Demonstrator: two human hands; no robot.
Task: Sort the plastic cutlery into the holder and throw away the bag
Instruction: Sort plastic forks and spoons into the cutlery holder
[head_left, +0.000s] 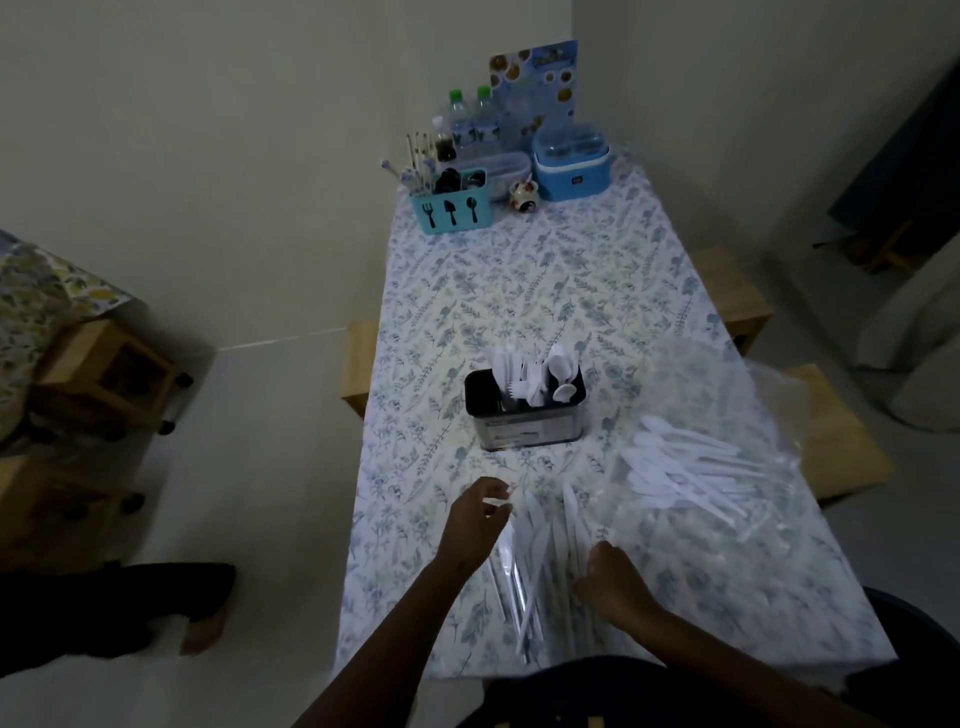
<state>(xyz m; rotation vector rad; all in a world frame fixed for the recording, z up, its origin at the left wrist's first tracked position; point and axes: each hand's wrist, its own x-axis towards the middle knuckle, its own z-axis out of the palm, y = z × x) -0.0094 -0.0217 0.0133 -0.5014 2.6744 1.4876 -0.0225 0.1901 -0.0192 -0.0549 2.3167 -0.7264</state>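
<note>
On floral tablecloth (519, 291), slim white plastic knives (537, 551)

The room is dim, the light flat and grey-green. Plain pale walls (208, 156) meet in a corner behind the far end of a long table (519, 291), which is covered with a white cloth printed with blue-grey leaves. Light wooden stools (732, 291) stand along its right side, and the corner of another shows at its left edge (358, 358). The floor (260, 426) is pale and smooth. At the left stands more wooden furniture (104, 374), partly under a cloth with yellow and blue flowers (36, 301). At the upper right is a dark panel (904, 156), a small wooden stool (893, 249) at its foot
</note>
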